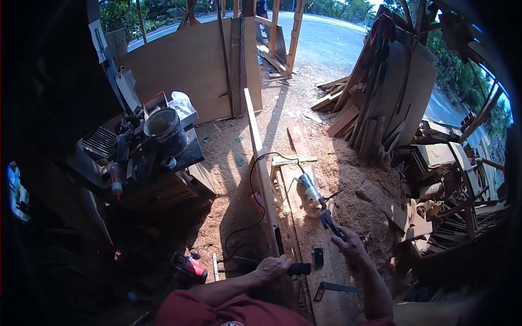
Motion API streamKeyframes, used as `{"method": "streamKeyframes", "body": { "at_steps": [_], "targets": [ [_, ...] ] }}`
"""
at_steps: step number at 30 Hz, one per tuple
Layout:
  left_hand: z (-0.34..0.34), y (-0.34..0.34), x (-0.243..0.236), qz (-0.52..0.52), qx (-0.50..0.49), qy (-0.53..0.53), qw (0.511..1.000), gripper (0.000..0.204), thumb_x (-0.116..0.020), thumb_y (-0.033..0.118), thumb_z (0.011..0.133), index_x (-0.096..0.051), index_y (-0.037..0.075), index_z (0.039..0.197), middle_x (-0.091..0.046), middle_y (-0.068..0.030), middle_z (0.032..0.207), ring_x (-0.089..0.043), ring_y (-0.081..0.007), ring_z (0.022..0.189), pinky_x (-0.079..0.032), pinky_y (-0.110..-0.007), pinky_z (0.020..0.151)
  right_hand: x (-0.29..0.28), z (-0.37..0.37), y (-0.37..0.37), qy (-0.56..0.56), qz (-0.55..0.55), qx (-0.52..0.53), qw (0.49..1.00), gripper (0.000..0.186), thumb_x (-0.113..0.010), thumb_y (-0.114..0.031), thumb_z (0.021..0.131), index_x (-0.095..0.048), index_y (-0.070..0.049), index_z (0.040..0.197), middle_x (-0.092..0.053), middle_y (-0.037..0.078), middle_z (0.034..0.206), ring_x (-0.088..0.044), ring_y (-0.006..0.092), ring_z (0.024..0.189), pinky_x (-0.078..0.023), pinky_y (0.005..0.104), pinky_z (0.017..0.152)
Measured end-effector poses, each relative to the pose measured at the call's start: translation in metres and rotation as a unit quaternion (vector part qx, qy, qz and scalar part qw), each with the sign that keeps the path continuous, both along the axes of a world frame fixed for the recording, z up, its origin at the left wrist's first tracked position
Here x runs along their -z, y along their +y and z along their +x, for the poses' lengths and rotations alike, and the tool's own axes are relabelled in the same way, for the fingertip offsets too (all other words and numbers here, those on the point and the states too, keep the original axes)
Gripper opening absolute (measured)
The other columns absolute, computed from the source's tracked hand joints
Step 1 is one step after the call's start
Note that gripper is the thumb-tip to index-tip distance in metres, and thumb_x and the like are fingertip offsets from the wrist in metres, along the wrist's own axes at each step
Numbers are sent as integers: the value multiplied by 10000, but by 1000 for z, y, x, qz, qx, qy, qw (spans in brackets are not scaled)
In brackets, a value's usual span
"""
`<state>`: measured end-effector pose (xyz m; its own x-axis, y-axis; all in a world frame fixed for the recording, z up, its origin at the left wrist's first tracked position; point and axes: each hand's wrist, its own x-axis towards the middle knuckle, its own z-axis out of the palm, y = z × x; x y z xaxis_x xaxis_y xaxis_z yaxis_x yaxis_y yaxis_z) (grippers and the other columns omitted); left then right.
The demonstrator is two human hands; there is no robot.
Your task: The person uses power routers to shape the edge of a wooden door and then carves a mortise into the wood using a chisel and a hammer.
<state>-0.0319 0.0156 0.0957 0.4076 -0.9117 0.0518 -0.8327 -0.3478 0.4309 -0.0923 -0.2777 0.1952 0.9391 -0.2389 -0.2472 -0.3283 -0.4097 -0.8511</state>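
Observation:
My left hand (273, 268) is closed around a dark, cylinder-like tool (299, 269), whose black end sticks out past my fingers over the bench. My right hand (350, 244) grips a dark-handled tool with a grey head (328, 219); its exact kind is unclear. Just beyond that head, a corded power tool with a silver body (310, 188) lies on the plank bench (329, 271). A small black block (318, 257) rests between my hands. Nearer to me lies a dark try square (331, 288). A long upright board (261, 157) runs along the bench's left side.
A black cord (239, 230) loops left of the board. On the floor at left sits a red tool (190, 266). A bucket (165, 130) stands on a cluttered side table (191, 153). Wood scraps (424, 225) and leaning sheets (394, 92) fill the right; sawdust (364, 190) covers the ground.

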Motion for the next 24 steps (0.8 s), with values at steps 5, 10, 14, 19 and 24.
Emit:
{"method": "streamKeyframes", "body": {
  "at_steps": [5, 10, 14, 19, 24],
  "targets": [
    [16, 4, 12, -47, -68, -5, 997, 108, -590, 144, 865, -589, 100, 963, -611, -110, 822, -685, -287, 679, -567, -399, 558, 3, -22, 9, 24, 33, 34, 999, 434, -698, -237, 937, -576, -35, 1301, -567, -7, 881, -513, 101, 785, -446, 265, 705],
    [15, 10, 20, -121, -76, 40, 989, 225, -648, 106, 800, -605, 92, 1020, -653, -118, 897, -694, -299, 785, -567, -421, 623, 19, -33, 19, 20, 39, 45, 998, 396, -684, -233, 946, -567, -56, 1281, -494, -52, 722, -423, 50, 552, -348, 233, 484],
    [27, 2, -17, -224, -100, 192, 950, 253, -707, 155, 812, -610, 83, 1035, -682, -149, 856, -687, -379, 773, -545, -464, 659, 42, -48, 19, 27, 80, 67, 994, 435, -673, -241, 956, -528, -76, 1332, -488, -52, 694, -449, 53, 507, -353, 229, 451],
    [45, 2, -31, -373, -200, 491, 762, 317, -793, 249, 866, -605, 65, 1042, -552, 49, 761, -543, -47, 692, -471, -243, 617, 37, -56, 36, 62, 60, 91, 992, 441, -662, -270, 973, -553, -43, 1335, -483, -56, 696, -439, 41, 567, -354, 232, 497],
    [60, 5, -48, -497, -148, 618, 591, 196, -631, 193, 980, -552, 83, 1122, -616, -43, 916, -500, -90, 620, -416, -256, 580, 34, -76, 35, 54, 89, 108, 989, 480, -673, -310, 963, -552, -48, 1347, -478, -51, 670, -441, 55, 575, -349, 229, 524]
  ]
}}
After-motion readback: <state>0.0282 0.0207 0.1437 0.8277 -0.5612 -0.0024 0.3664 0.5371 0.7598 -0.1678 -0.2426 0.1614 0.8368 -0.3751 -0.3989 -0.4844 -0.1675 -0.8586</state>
